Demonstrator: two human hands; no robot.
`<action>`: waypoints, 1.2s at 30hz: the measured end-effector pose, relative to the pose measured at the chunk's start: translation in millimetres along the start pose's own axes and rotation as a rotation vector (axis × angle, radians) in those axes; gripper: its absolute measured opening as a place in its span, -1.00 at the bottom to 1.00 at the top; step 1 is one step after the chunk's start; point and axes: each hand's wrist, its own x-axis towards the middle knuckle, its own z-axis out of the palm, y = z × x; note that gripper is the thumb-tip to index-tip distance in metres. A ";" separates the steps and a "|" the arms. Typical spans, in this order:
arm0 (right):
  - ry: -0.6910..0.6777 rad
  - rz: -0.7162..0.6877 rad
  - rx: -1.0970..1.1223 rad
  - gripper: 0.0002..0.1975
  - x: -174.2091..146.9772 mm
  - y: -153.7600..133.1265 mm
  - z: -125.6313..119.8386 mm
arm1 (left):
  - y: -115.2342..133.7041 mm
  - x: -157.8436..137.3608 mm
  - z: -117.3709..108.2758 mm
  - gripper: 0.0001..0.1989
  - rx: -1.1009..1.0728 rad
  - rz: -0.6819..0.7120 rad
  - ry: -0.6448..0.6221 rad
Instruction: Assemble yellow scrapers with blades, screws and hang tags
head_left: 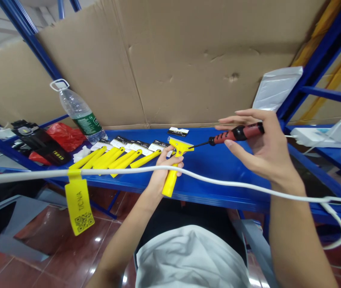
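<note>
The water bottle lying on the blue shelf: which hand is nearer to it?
Left. The left hand, gripping a yellow scraper, is right of the water bottle; the right hand, holding the screwdriver, is farther right.

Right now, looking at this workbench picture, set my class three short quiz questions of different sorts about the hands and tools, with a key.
1. True or false: the right hand holds a red-and-black screwdriver whose tip points at the head of the yellow scraper.
2. Which hand grips the yellow scraper by its handle? A) left hand B) right hand C) neither
3. Fill in: the row of yellow scrapers lies on the blue ____, right of the plastic bottle.

Key: 1 true; 2 A; 3 shelf.
</note>
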 end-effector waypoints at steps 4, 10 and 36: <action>0.042 -0.004 -0.082 -0.45 -0.6 -0.8 2.0 | -0.1 -0.3 0.2 -0.25 -0.005 0.007 -0.006; 0.107 0.021 -0.170 -0.45 -0.6 0.7 2.1 | -2.1 -1.0 -1.3 -0.23 -0.006 0.009 -0.032; 0.029 0.050 -0.024 -0.41 -1.9 3.5 3.0 | -3.0 1.3 -0.7 -0.24 -0.010 0.020 -0.008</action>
